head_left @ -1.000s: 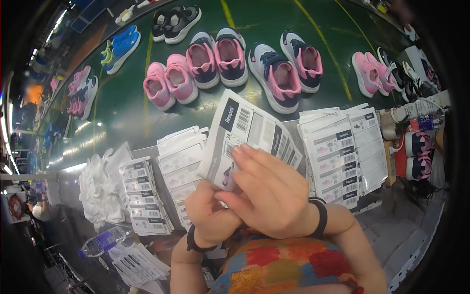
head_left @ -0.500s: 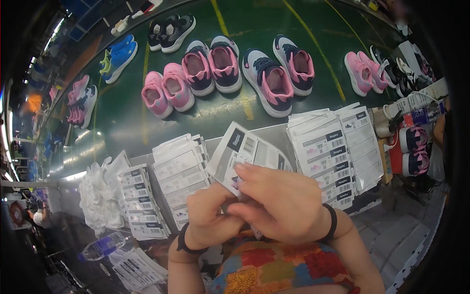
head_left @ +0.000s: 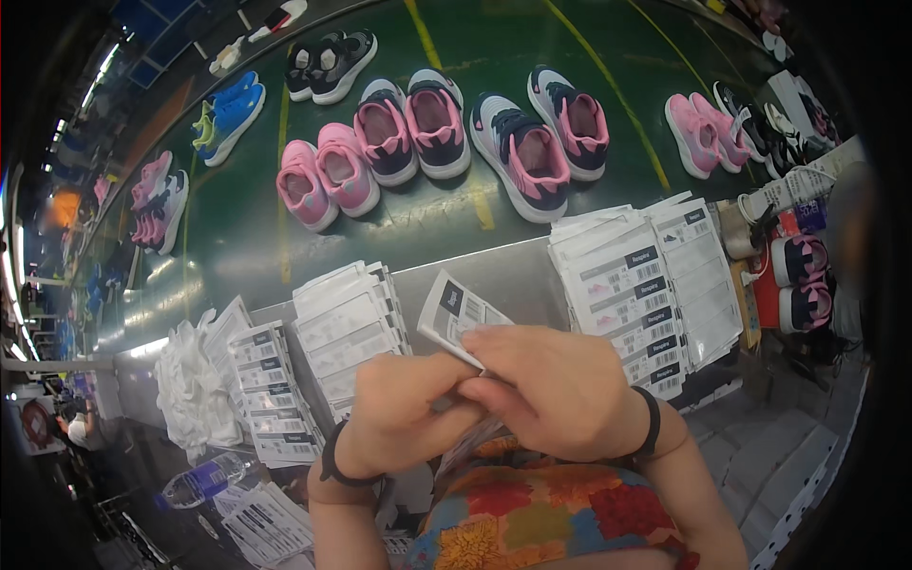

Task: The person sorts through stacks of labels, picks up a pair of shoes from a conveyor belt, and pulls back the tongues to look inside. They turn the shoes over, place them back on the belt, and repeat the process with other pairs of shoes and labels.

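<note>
A printed white label sheet (head_left: 454, 312) with a dark block at one corner is gripped between my two hands, folded or bent along one side. My left hand (head_left: 404, 410) is closed on its lower part. My right hand (head_left: 560, 394) pinches the same sheet from the other side, its fingers lying over the paper. The fingertips meet at the fold, where the sheet's lower end is hidden. Stacks of similar label sheets flank the hands: one stack (head_left: 347, 328) to the left, a larger one (head_left: 632, 294) to the right.
Pairs of children's shoes stand on the green conveyor (head_left: 380, 223), including navy-and-pink shoes (head_left: 532, 157), pink shoes (head_left: 318, 180) and blue shoes (head_left: 231, 119). Crumpled white paper (head_left: 198, 385) and a plastic bottle (head_left: 204, 480) lie at left. More shoes (head_left: 803, 285) sit at right.
The sheet has been bent so less of its face shows. My left hand has shifted slightly left and down. On the conveyor, the shoes have barely changed position.
</note>
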Available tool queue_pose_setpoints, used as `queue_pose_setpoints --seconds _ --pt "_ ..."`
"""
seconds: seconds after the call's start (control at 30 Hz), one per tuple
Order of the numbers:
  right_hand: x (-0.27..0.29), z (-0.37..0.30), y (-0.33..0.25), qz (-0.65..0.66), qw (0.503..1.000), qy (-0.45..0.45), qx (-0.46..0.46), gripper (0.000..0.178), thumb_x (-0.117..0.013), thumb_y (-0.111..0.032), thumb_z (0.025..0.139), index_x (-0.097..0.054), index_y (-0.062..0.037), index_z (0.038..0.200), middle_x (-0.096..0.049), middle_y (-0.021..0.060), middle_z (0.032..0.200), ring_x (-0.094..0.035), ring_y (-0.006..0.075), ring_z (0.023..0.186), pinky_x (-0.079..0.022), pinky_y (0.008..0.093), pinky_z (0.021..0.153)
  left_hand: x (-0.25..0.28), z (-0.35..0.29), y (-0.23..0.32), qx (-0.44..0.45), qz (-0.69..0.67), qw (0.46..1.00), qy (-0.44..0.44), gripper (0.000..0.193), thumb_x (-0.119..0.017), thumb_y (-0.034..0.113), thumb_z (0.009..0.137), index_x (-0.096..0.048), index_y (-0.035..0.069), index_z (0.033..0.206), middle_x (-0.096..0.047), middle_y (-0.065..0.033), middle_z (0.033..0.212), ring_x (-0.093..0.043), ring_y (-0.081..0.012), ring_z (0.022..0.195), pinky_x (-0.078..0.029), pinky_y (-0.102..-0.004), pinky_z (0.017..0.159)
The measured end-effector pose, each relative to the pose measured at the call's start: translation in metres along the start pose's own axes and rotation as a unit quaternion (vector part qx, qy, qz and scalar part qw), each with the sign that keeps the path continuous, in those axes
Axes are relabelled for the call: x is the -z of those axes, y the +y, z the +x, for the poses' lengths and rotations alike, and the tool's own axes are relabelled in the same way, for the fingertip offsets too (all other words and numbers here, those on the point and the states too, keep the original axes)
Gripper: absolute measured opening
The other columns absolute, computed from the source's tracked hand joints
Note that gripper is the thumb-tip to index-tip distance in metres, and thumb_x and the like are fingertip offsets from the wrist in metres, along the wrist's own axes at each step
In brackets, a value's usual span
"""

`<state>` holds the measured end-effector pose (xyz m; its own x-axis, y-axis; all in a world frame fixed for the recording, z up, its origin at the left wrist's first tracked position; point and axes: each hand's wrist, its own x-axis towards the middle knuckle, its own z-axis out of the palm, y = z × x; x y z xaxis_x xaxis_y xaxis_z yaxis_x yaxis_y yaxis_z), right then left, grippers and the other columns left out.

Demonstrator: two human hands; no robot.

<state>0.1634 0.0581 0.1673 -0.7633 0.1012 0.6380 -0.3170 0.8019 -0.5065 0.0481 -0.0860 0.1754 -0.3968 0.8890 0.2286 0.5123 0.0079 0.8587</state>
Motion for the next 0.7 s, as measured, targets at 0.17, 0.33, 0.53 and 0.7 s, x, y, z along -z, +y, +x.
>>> queue_pose_setpoints --seconds 0.17,0.33,0.53,0.7 --pt "0.002 0.004 -0.003 -0.056 0.998 0.007 0.029 0.024 -0.071 0.0 0.075 -0.06 0.0079 0.094 -0.065 0.0161 0.082 -0.067 0.0279 0.071 -0.057 0.0329 0.066 -0.001 0.002 -0.002 -0.016 0.011 1.0 0.0 0.016 -0.074 0.002 0.075 -0.067 0.005 0.089 -0.063 -0.0146 0.068 -0.064 -0.0314 0.06 -0.049 -0.0323 0.053" --pt "0.014 0.002 0.0 0.037 0.996 -0.056 -0.064 0.022 -0.07 0.001 0.077 -0.06 0.007 0.096 -0.066 0.0176 0.088 -0.067 0.0288 0.073 -0.057 0.033 0.066 0.003 0.006 0.001 -0.01 -0.018 1.0 -0.021 0.014 -0.076 0.004 0.076 -0.066 0.005 0.086 -0.062 -0.013 0.066 -0.064 -0.0305 0.059 -0.048 -0.0322 0.051" --pt "0.0 -0.001 -0.002 0.007 1.0 -0.002 -0.004 0.022 -0.073 -0.004 0.08 -0.062 0.0072 0.095 -0.068 0.0166 0.086 -0.069 0.0308 0.076 -0.057 0.0347 0.064 0.007 -0.001 -0.001 -0.005 0.011 0.999 -0.03 0.015 -0.076 0.007 0.077 -0.066 0.006 0.087 -0.062 -0.0118 0.067 -0.063 -0.0287 0.058 -0.048 -0.0326 0.052" --pt "0.006 0.002 0.002 0.093 0.994 -0.01 -0.049 0.016 -0.071 -0.001 0.081 -0.063 0.006 0.093 -0.065 0.0158 0.079 -0.066 0.0301 0.07 -0.054 0.0349 0.06 0.007 0.003 0.0 -0.023 0.04 0.999 -0.016 0.015 -0.08 0.006 0.072 -0.068 0.002 0.08 -0.067 -0.0104 0.067 -0.067 -0.0218 0.057 -0.049 -0.0273 0.054"
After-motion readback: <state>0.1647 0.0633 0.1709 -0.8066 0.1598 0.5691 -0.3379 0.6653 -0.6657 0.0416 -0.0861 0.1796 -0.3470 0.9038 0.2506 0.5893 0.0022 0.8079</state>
